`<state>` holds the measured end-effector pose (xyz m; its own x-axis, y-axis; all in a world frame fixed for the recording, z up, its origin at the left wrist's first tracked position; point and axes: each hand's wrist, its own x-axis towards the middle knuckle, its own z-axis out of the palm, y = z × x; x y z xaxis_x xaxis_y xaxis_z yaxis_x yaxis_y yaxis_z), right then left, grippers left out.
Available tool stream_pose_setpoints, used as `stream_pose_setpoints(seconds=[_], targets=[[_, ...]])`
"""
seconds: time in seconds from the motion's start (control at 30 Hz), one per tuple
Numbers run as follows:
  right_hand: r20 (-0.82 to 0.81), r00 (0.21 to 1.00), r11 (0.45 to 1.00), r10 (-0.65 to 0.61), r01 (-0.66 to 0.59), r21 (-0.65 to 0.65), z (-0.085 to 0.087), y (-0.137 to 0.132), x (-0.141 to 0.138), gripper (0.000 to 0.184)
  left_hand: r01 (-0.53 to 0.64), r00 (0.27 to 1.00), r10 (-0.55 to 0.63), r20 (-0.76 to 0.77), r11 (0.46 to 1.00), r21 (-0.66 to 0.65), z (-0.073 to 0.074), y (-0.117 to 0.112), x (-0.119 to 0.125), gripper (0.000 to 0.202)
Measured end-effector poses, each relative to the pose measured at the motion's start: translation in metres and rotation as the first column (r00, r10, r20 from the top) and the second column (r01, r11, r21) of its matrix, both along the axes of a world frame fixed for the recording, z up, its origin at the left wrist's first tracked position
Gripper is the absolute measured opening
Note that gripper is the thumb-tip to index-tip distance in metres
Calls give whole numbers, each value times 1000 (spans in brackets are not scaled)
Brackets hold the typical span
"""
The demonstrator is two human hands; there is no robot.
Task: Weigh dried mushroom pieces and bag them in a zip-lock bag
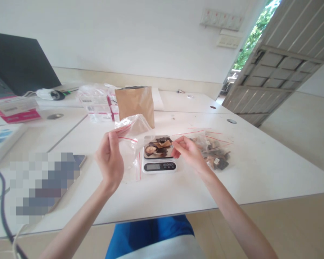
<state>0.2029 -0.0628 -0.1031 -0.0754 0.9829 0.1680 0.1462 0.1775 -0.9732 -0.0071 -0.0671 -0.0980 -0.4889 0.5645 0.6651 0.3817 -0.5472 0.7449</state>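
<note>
My left hand (111, 158) is closed on a clear zip bag (136, 126) with a red seal line, held up left of the scale. Dark and tan dried slices (159, 146) lie heaped on the tray of a small white digital scale (160, 168). At the right edge of the heap, my right hand (187, 151) has its fingertips pinched together; what is between them is too small to make out. Another clear zip bag (132, 169) lies flat on the table, just left of the scale.
Filled clear bags (218, 160) with dark pieces lie right of the scale. Behind it stands a brown paper bag (136, 102), beside plastic-wrapped boxes (95, 104). A blurred-out flat object (45, 187), a cable (2, 194) and a monitor (24, 64) are on the left.
</note>
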Motion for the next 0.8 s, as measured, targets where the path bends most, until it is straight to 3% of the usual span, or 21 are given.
stream_pose_setpoints(seconds=[0.1, 0.23, 0.33, 0.47, 0.63, 0.7, 0.8], targets=[[208, 976, 990, -65, 37, 135, -12, -4, 10, 22, 68, 997, -68, 37, 998, 6, -9, 11, -2, 36], [552, 816, 915, -173, -73, 396, -30, -5, 18, 20, 150, 984, -152, 94, 988, 21, -32, 22, 4, 35], [672, 717, 907, -186, -139, 399, -37, -4, 22, 26, 147, 983, -139, 124, 988, -54, -53, 28, 8, 38], [733, 660, 914, -164, -177, 364, -40, 0, 27, 24, 145, 968, -111, 225, 979, -141, -72, 32, 9, 42], [719, 679, 923, -146, -168, 347, -28, 1, 29, 14, 185, 946, -135, 296, 972, -148, -78, 31, 11, 40], [652, 743, 925, -148, -130, 358, -16, 3, 23, 12, 203, 944, -156, 290, 970, -136, -78, 30, 11, 38], [428, 894, 932, -129, -38, 361, 8, 12, 2, 10, 207, 948, -168, 272, 970, -123, -79, 29, 12, 38]])
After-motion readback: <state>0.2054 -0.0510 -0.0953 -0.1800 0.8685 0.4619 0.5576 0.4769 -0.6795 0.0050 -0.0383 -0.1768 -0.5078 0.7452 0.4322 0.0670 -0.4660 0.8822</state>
